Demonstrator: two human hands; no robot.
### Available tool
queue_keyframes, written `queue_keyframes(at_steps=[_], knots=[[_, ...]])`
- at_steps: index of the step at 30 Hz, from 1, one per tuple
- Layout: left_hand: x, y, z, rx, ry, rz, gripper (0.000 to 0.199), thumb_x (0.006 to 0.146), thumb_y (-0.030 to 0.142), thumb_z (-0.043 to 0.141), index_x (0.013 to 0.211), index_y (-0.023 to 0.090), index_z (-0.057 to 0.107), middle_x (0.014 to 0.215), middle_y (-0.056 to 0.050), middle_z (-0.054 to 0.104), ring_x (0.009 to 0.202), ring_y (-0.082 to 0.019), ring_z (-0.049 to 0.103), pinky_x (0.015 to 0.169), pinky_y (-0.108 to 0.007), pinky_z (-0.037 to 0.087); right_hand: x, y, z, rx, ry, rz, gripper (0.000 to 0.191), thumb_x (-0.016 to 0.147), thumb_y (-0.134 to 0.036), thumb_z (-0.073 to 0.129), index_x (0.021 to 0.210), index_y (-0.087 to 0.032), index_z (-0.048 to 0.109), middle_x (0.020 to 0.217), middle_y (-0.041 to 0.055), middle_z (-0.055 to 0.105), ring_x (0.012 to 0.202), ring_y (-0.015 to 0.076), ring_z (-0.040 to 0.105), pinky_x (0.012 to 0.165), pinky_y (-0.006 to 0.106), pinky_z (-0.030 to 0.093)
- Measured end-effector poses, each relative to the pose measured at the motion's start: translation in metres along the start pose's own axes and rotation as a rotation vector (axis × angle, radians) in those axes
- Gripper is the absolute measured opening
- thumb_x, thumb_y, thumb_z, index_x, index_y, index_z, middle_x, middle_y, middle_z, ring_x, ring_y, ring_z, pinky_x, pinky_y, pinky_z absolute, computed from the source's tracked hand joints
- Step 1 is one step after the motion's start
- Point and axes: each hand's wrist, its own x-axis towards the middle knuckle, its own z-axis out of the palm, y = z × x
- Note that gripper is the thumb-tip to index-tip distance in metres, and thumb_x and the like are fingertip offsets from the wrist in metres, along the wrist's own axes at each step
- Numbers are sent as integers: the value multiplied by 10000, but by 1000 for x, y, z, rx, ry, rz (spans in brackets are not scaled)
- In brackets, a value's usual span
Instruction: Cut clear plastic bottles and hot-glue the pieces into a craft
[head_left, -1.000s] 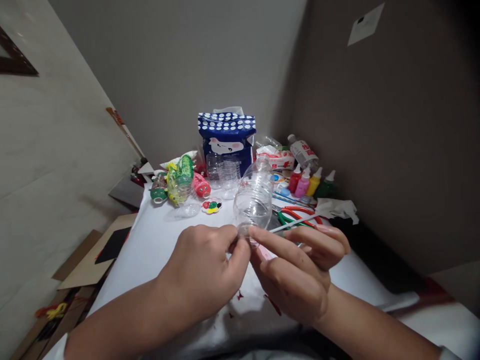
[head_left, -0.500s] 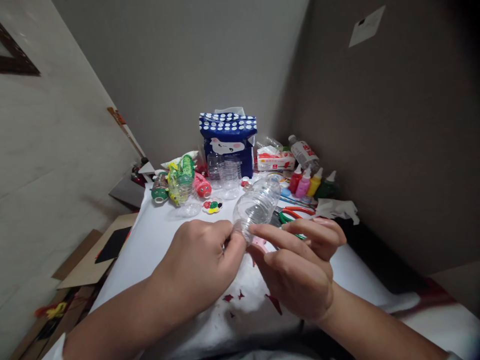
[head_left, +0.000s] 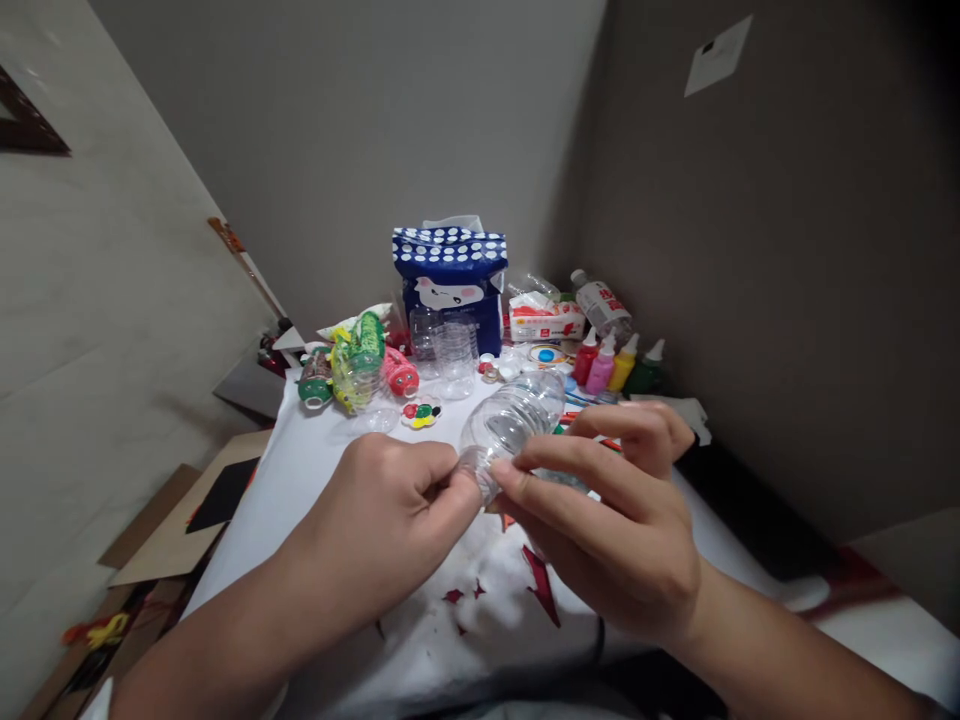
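A clear plastic bottle (head_left: 514, 412) with ridged sides is held tilted above the white-covered table, its neck toward me. My left hand (head_left: 394, 510) is closed around the neck, thumb along its near side. My right hand (head_left: 622, 520) pinches at the neck's right side with thumb and forefinger, the other fingers bent and raised. Whatever lies between those fingertips is too small to make out. Red scraps (head_left: 541, 585) show on the white cover (head_left: 420, 640) below the hands. Tools with orange and green handles are mostly hidden behind my right hand.
Toward the back stand a blue package (head_left: 454, 300), cut clear bottles (head_left: 454, 355), painted bottle figures (head_left: 364, 355) and a tissue pack (head_left: 546, 322). Paint bottles (head_left: 600, 368) line the right. A flower-shaped palette (head_left: 421, 412) lies mid-table. Cardboard (head_left: 180, 520) is at left.
My right hand has shifted slightly right, its thumb and forefinger now closing in at the bottle's neck. The bottle has tilted a little. My left hand keeps its hold.
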Motion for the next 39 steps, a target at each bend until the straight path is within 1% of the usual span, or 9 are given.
queue_keyframes(at_steps=[5, 8, 12, 15, 20, 24, 30, 34, 39], knots=[[0, 1, -4, 14, 69, 48, 350, 779, 142, 509, 457, 155, 372, 410, 79, 276, 386, -35, 272, 417, -210, 177, 2, 2, -7, 39, -73, 24, 228, 828, -55, 628, 908, -261, 684, 844, -29, 727, 860, 202, 516, 812, 427, 320], [1, -1, -9, 43, 146, 69, 373, 778, 145, 528, 462, 154, 331, 429, 75, 251, 396, -35, 257, 416, -207, 179, 2, 9, -13, 146, -40, 99, 162, 879, -90, 507, 882, -233, 582, 809, 7, 649, 834, 197, 547, 825, 433, 360], [2, -8, -15, 118, 301, 53, 365, 771, 143, 523, 487, 160, 294, 484, 60, 206, 430, -45, 237, 425, -216, 180, -6, 23, -18, 279, -93, 235, 232, 959, -163, 370, 750, -235, 439, 642, -12, 466, 593, 151, 482, 621, 326, 389], [2, -14, -18, 170, 414, 35, 359, 756, 148, 533, 499, 166, 284, 506, 55, 194, 449, -52, 226, 438, -222, 192, -19, 31, -12, 131, -351, 375, 333, 976, -229, 405, 643, -235, 387, 555, -34, 422, 495, 130, 432, 515, 283, 326], [6, -21, -17, 268, 513, 74, 386, 773, 149, 539, 509, 171, 259, 512, 58, 186, 461, -61, 202, 458, -241, 191, -48, 31, 8, -156, -959, 555, 276, 843, -455, 634, 744, -202, 583, 749, 47, 679, 642, 203, 624, 530, 284, 312], [7, -23, -20, 346, 573, 106, 399, 792, 157, 547, 499, 174, 276, 511, 61, 182, 452, -63, 200, 469, -252, 193, -58, 28, 22, -233, -1125, 532, 129, 802, -285, 608, 716, -191, 632, 699, 81, 704, 606, 224, 638, 517, 297, 240], [2, -26, -28, 369, 594, 55, 379, 804, 156, 542, 507, 181, 308, 497, 61, 210, 456, -73, 228, 481, -260, 206, -59, 31, 23, -80, -985, 683, 65, 759, -202, 556, 703, -197, 590, 607, 21, 637, 540, 171, 557, 505, 277, 251], [2, -29, -29, 376, 657, 58, 412, 797, 145, 548, 522, 184, 245, 522, 62, 178, 476, -75, 195, 479, -261, 188, -59, 33, 12, 325, -675, 933, 66, 813, -273, 544, 802, -210, 561, 686, -16, 584, 603, 155, 549, 541, 258, 391], [4, -29, -28, 399, 652, 90, 397, 787, 120, 538, 519, 189, 254, 534, 61, 169, 463, -71, 202, 476, -258, 182, -54, 23, -1, 762, -475, 1092, 107, 904, -316, 512, 911, -218, 552, 759, 9, 611, 598, 152, 581, 542, 274, 493]])
